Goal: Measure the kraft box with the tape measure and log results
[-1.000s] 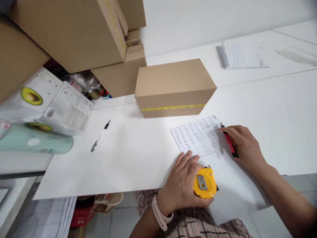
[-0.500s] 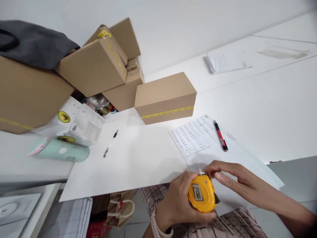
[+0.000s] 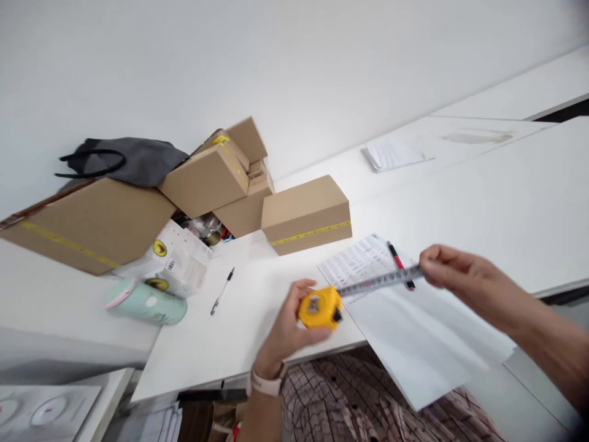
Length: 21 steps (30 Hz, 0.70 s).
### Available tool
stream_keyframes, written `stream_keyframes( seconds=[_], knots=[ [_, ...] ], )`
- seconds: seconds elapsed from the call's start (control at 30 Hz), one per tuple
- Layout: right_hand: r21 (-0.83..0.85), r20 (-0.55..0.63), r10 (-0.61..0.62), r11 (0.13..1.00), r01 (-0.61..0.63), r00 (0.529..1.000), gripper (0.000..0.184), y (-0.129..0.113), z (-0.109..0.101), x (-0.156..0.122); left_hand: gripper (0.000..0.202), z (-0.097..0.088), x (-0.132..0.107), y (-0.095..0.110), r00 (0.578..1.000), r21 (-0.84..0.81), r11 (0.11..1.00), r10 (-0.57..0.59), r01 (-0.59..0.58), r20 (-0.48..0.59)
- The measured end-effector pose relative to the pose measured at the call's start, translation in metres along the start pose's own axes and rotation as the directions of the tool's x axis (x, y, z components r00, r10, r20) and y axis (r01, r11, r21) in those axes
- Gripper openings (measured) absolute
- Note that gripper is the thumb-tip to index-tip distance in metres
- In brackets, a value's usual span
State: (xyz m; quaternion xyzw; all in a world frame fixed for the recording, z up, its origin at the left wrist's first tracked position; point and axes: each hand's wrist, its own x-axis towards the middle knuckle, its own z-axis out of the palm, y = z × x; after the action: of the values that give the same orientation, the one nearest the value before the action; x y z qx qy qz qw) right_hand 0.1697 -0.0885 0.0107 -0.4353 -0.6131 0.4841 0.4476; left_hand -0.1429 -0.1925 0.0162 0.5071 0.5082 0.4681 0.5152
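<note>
Tape measure point(image 3: 313, 306) nr edge of desk point(image 3: 251, 334): our L hand point(image 3: 286, 325) grips its case point(image 3: 326, 314), R hand point(image 3: 464, 273) pinches blade point(image 3: 375, 283) end, stretched over printed sheet point(image 3: 356, 261) & red/blk pen point(image 3: 396, 256). Beyond, we see taped carton point(image 3: 306, 215).

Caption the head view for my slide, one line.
Left hand holds a yellow tape measure; right hand holds its extended blade, above a printed sheet and pen.

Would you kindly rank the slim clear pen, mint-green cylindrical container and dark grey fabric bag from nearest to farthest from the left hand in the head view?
From the left hand:
1. Clear pen, lying to its left.
2. Mint-green container, farther left.
3. Dark grey bag, upper left, atop cardboard boxes.
</note>
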Motion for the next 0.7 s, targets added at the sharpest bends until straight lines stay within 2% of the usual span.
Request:
stream_keyframes(
  seconds=[0.03, 0.07, 0.17, 0.27, 0.33, 0.43, 0.53, 0.6, 0.7],
  knots=[
    [0.112, -0.008, 0.027, 0.993, -0.026, 1.0, 0.039, -0.003, -0.007, 0.022, 0.076, -0.017, 0.009, 0.008, 0.989, -0.045, 0.998, 0.035, -0.042, -0.145],
    [0.2, -0.052, 0.031, 0.98, -0.02, 0.998, 0.04, -0.006, -0.013, 0.044, 0.07, -0.035, 0.019, 0.017, 0.968, -0.069, 0.994, 0.064, -0.083, -0.243],
    [0.365, -0.135, 0.01, 0.93, 0.041, 0.991, 0.033, -0.017, -0.011, 0.112, 0.056, -0.089, 0.057, 0.04, 0.877, -0.106, 0.973, 0.135, -0.206, -0.461],
    [0.382, -0.185, 0.021, 0.923, 0.053, 0.983, 0.03, -0.021, 0.017, 0.167, 0.038, -0.133, 0.097, 0.058, 0.77, -0.141, 0.951, 0.13, -0.275, -0.625],
    [0.287, -0.217, 0.044, 0.958, 0.02, 0.975, 0.028, -0.019, 0.041, 0.196, 0.031, -0.153, 0.12, 0.065, 0.724, -0.172, 0.948, 0.081, -0.268, -0.685],
    [0.189, -0.26, 0.046, 0.982, 0.004, 0.965, 0.02, -0.012, 0.069, 0.231, 0.034, -0.166, 0.147, 0.066, 0.681, -0.216, 0.947, 0.005, -0.239, -0.733],
    [0.121, -0.3, 0.044, 0.993, -0.007, 0.953, 0.015, -0.003, 0.083, 0.254, 0.038, -0.167, 0.167, 0.06, 0.655, -0.248, 0.942, -0.042, -0.226, -0.754],
    [0.077, -0.297, 0.061, 0.996, -0.04, 0.953, 0.017, 0.003, 0.087, 0.262, 0.038, -0.164, 0.179, 0.054, 0.659, -0.272, 0.934, -0.056, -0.231, -0.75],
    [0.046, -0.227, 0.071, 0.997, -0.062, 0.971, 0.022, 0.011, 0.09, 0.268, 0.037, -0.155, 0.195, 0.048, 0.687, -0.325, 0.911, -0.066, -0.255, -0.723]
  ],
)
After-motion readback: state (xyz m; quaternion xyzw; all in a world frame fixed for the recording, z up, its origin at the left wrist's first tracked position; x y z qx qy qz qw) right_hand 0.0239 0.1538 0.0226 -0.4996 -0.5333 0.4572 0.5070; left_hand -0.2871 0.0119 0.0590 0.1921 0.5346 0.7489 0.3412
